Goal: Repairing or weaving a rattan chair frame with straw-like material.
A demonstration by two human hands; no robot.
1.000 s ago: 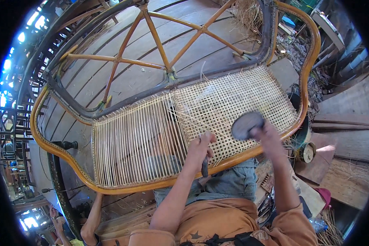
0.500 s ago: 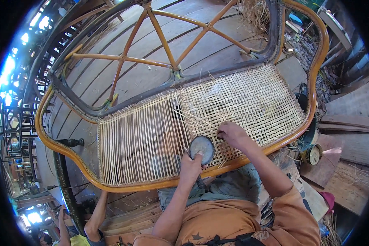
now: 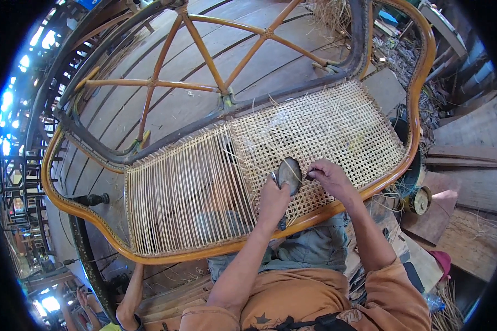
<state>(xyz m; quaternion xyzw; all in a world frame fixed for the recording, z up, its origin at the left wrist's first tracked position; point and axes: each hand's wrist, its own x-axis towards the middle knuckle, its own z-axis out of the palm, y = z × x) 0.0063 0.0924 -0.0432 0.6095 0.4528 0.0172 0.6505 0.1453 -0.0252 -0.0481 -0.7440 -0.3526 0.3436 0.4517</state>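
My left hand is closed around a round grey disc with a dark rim, tilted so that it shows as an oval. A dark piece like a handle end shows below that hand; its kind is unclear. To the right, my right hand is pinched, with a small dark bit at the fingertips that I cannot make out. Both hands are over the woven cane seat panel, whose right part is a close lattice. Left of them, pale cane strands run one way only, with gaps between.
An orange-brown rattan frame borders the panel, with crossed poles beyond it. At the right stand a round tin and wooden boards. Another person's arm is at the lower left, beside a dark post.
My left hand has moved up and right, bringing the disc close to my right hand and turning it more edge-on. My right hand has shifted slightly right. The view has shifted a little.
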